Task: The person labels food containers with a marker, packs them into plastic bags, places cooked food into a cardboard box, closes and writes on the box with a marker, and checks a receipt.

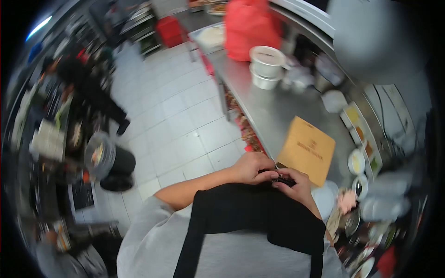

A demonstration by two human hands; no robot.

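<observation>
Close to my chest, my left hand (255,167) and my right hand (295,184) meet with curled fingers. Between them is a small black object (285,180), mostly covered by the fingers; its kind I cannot make out. The thumb and fingers of my right hand pinch it. Fingers of my left hand are closed at its other end. Just beyond my right hand, a flat brown cardboard box (308,147) with dark print lies on the steel table (259,109).
Two stacked white lidded tubs (267,65) and a red bag (252,30) stand farther along the table. A tray of small food containers (361,134) lies to the right. A large bin (120,162) stands on the tiled floor at left, near a person (85,83) in dark clothes.
</observation>
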